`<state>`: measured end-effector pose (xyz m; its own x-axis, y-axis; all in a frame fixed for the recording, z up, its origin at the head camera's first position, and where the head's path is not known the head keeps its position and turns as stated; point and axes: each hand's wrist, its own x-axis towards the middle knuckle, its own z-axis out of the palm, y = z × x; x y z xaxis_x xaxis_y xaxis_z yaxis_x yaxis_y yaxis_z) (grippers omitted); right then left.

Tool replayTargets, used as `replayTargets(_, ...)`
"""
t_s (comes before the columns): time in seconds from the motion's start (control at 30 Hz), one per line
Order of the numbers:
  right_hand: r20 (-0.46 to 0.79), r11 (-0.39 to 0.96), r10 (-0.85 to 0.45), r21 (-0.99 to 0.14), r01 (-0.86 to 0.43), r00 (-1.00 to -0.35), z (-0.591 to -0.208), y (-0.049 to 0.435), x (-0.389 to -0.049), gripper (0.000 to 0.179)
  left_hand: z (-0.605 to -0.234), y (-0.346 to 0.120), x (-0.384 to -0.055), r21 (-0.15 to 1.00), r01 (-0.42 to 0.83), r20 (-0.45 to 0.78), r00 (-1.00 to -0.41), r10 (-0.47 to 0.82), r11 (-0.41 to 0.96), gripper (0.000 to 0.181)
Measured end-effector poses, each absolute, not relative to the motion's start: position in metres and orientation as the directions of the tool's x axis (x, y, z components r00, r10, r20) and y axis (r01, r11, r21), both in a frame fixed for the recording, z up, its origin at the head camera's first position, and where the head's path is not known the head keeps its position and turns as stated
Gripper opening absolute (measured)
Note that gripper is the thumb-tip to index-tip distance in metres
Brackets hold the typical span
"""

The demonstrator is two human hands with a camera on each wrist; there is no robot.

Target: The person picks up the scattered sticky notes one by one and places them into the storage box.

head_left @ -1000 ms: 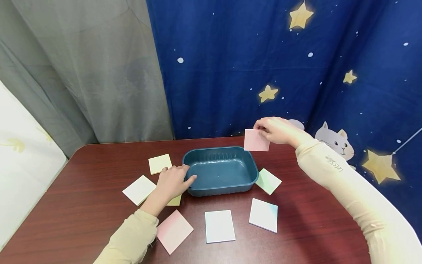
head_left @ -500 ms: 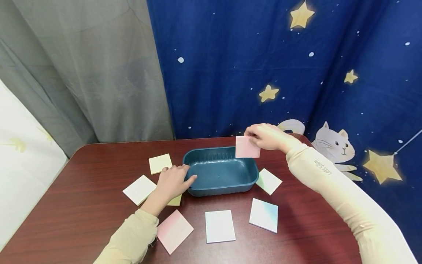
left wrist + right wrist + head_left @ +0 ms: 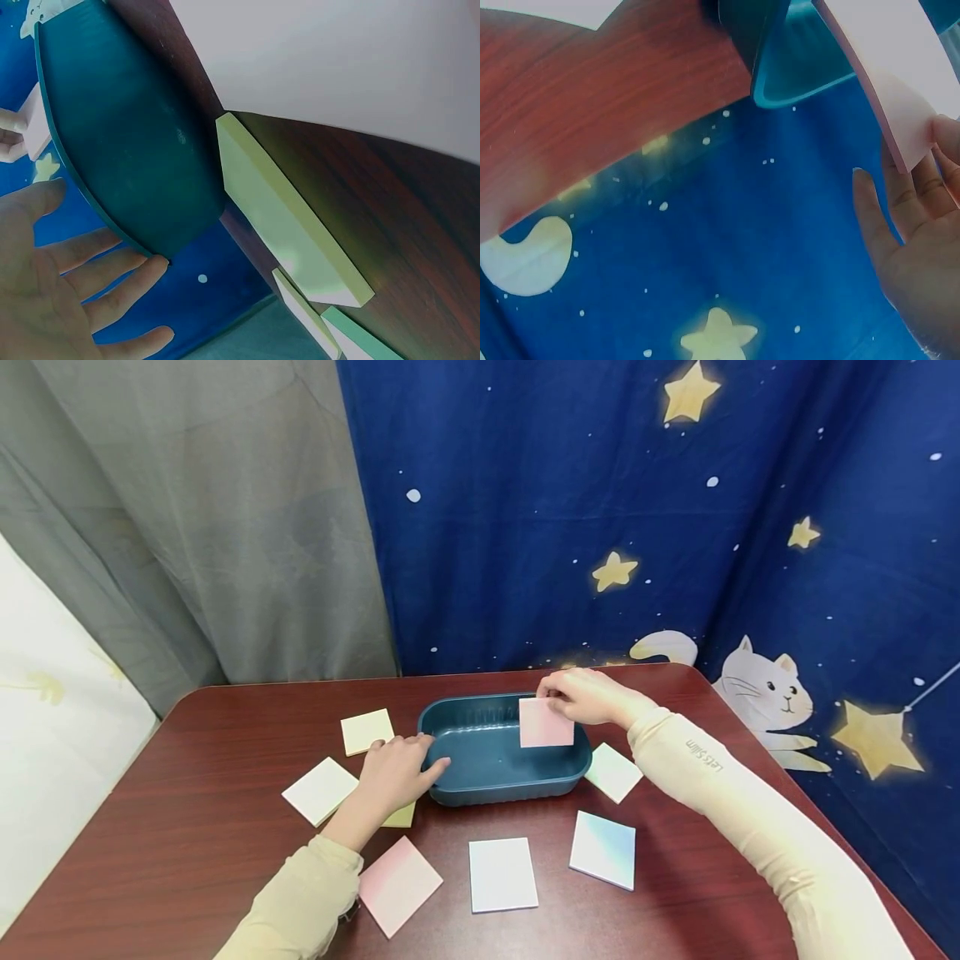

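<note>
My right hand (image 3: pixel 588 696) pinches a pink sticky note pad (image 3: pixel 546 723) by its upper right edge. It holds the pad upright over the right part of a dark teal rectangular plastic basin (image 3: pixel 465 750). In the right wrist view, thumb and fingers lie on opposite faces of the pink pad (image 3: pixel 892 67). At the basin's left end, my left hand (image 3: pixel 396 770) rests on the rim. The left wrist view shows its fingers nearly straight, fingertips at the basin's rim (image 3: pixel 82 184). Part of a yellow-green pad (image 3: pixel 401 815) is hidden beneath the left wrist.
Several square note pads lie around the basin: pale yellow (image 3: pixel 367 732), white (image 3: pixel 320 791), pink (image 3: pixel 401 887), another white (image 3: pixel 503 875), blue-white (image 3: pixel 603 850) and pale green (image 3: pixel 612 772). The dark red table (image 3: pixel 225 827) backs onto grey and blue curtains.
My right hand has carried the pink pad left and down, from beside the basin's back right corner to over its inside. My left hand has stayed on the rim.
</note>
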<state>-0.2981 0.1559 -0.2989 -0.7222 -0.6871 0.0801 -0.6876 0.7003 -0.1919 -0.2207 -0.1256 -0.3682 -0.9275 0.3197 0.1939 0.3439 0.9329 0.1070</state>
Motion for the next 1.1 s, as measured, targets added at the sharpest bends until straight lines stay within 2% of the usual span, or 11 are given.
replayTargets(0.2, 0.063, 0.674, -0.713, -0.212, -0.708, -0.698, -0.311, 0.152, -0.300, 0.013, -0.367, -0.125, -0.221, 0.105, 0.349, 0.200, -0.925, 0.324, 0.931, 0.048)
replayTargets(0.77, -0.064, 0.679, -0.721, -0.265, -0.685, -0.690, -0.337, 0.144, -0.304, 0.017, -0.369, -0.126, -0.221, 0.098, 0.359, 0.211, -0.919, 0.334, 0.928, 0.048)
replayTargets(1.1, -0.097, 0.722, -0.683, -0.238, -0.649, -0.724, -0.348, 0.144, -0.312, 0.016, -0.370, -0.127, -0.223, 0.097, 0.357, 0.213, -0.919, 0.331, 0.929, 0.049)
